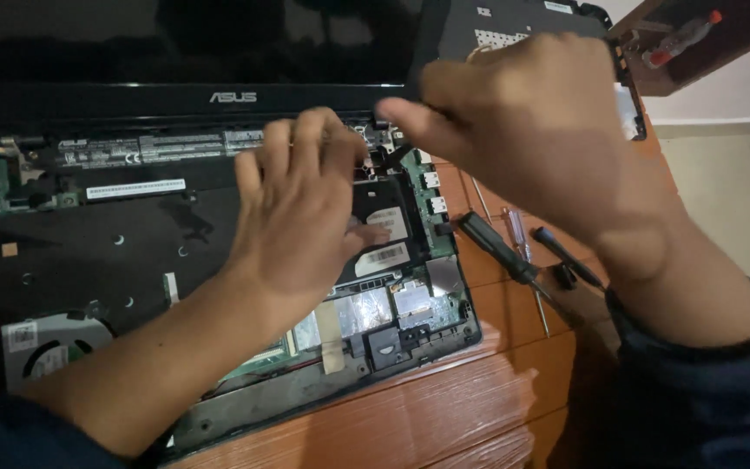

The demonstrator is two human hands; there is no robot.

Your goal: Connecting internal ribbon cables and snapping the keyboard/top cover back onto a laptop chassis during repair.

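Resting near the bottom edge, dark sleeves cover both forearms above a reddish wooden table. An opened laptop lies on that table with its bottom cover off, internals showing: a fan at the near left corner, silver foil patches near the front right, green circuit board strips along the left and right edges.

Left hand lies palm down over the middle of the chassis, fingers together and slightly curled, fingertips pressing at the hinge area near the black drive with white labels; thumb rests on that drive.

Right hand comes in from the right, above the laptop's right rear corner, thumb and forefinger pinched together on something small and dark at the hinge; cannot tell what it is.

Just right of the laptop, on the table, lie screwdrivers: a black-handled one, a thin clear-handled one, another dark one, all close together.

Farther back, the black screen bezel stands along the rear of the chassis. A dark cover panel leans behind the right hand. Far top right, a red-tipped tool lies on a brown surface.
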